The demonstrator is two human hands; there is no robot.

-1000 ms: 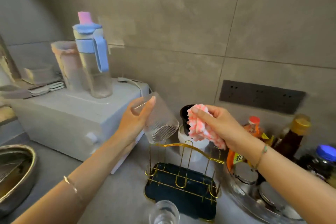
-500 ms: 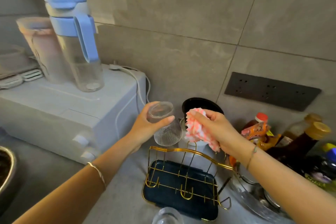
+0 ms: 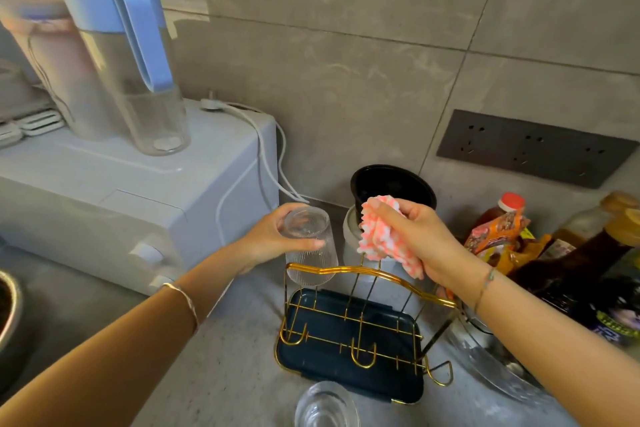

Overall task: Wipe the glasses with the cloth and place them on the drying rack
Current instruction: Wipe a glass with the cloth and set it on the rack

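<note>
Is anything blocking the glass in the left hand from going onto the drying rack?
Nothing visible. The left hand holds the ribbed glass at the drying rack's far-left corner; its gold pegs are bare. The right hand holds the cloth aside.

silver bangle [image 3: 184,302] on left wrist, thin bracelet [image 3: 484,289] right.

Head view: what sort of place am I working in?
Most likely a home kitchen counter: a gold wire drying rack, sauce bottles at the right, and a blue-lidded water pitcher on a white appliance.
</note>
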